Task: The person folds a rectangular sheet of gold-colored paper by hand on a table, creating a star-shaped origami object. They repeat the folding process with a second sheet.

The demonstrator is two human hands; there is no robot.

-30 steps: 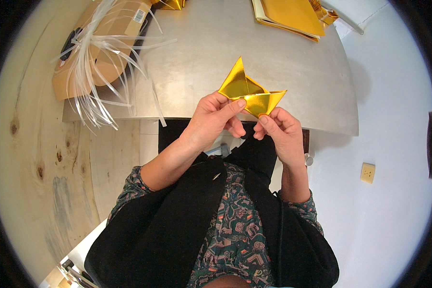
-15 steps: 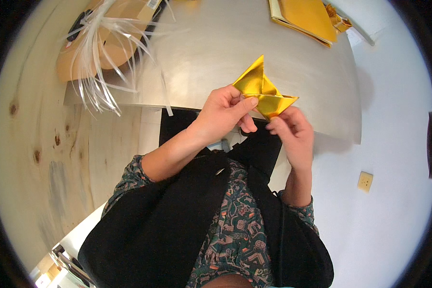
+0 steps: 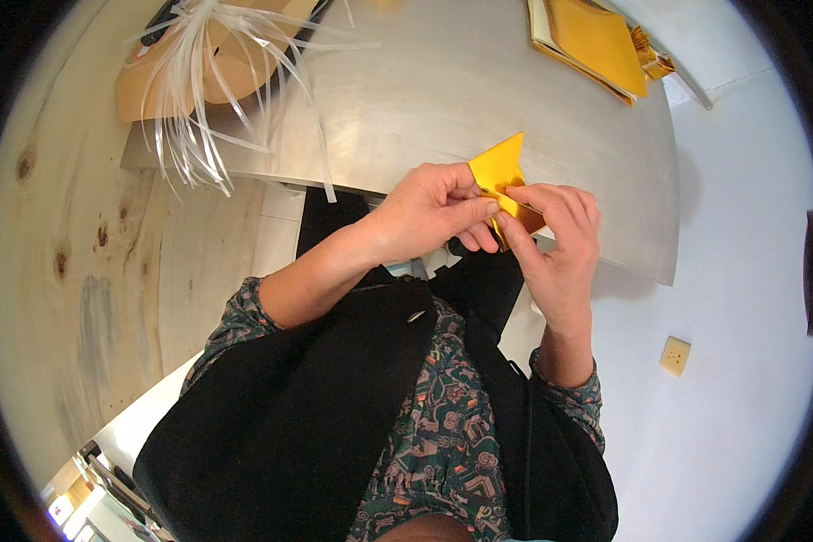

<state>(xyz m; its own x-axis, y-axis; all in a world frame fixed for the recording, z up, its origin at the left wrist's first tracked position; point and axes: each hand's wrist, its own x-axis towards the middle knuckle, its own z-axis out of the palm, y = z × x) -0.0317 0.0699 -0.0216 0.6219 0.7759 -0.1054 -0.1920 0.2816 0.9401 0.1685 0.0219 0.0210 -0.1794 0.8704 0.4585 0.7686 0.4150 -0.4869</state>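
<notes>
A piece of folded gold foil paper (image 3: 499,166) is held between both hands, just over the near edge of the metal table (image 3: 406,108). One pointed corner sticks up and away from me. My left hand (image 3: 443,208) pinches its left side, with the thumb lying on top. On the right side, my right hand (image 3: 558,221) has thumb and forefinger closed on the paper, close to the left thumb. The fingers hide much of the paper's lower part.
A stack of gold paper sheets (image 3: 592,45) lies at the table's far right, with crumpled gold pieces (image 3: 652,56) beside it. At the far left, clear plastic strips (image 3: 199,99) hang over a brown cardboard piece (image 3: 144,86). A white wall (image 3: 732,226) borders the right side.
My right hand has moved up and inward from the paper's lower right corner to its middle. The right point of the paper is now largely covered. The view has shifted slightly.
</notes>
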